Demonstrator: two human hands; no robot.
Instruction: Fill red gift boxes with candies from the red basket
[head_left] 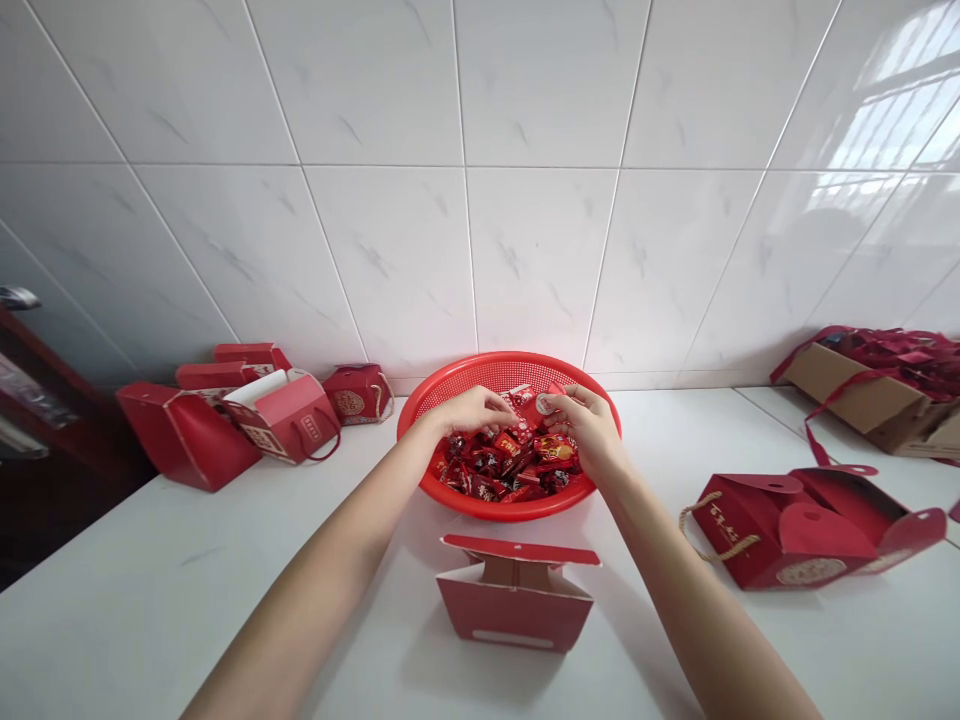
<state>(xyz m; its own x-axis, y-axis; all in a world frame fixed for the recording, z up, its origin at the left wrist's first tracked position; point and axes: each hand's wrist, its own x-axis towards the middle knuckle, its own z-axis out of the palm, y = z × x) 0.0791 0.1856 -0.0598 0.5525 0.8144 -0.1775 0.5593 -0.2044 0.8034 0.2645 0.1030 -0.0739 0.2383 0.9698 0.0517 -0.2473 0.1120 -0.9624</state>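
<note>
So, both your hands are at 12 o'clock, over one round red plastic basket with a finely perforated wall. Your right hand is pinching a small red-and-white packet between thumb and fingers, just above the pile. Your left hand is loosely curled, its fingertips just beside that packet, but this view doesn't show whether it grips anything. The basket holds a heap of glossy wrapped sweets, mostly red with some gold print, too overlapped to count.

On the smooth white counter, one open red cardboard box stands close to you at 12 o'clock, its flaps spread and its inside showing plain brown. A second red box lies open at 2 o'clock, with a twisted rope handle. About five more red boxes are clustered at 10 o'clock, some folded at angles, one with a dark red cord loop. Farther out at 2 o'clock, a brown cardboard carton holds tangled red cords. Behind everything rises a wall of large, grey-veined white tiles, and dark wooden shelving stands at 9 o'clock.
</note>
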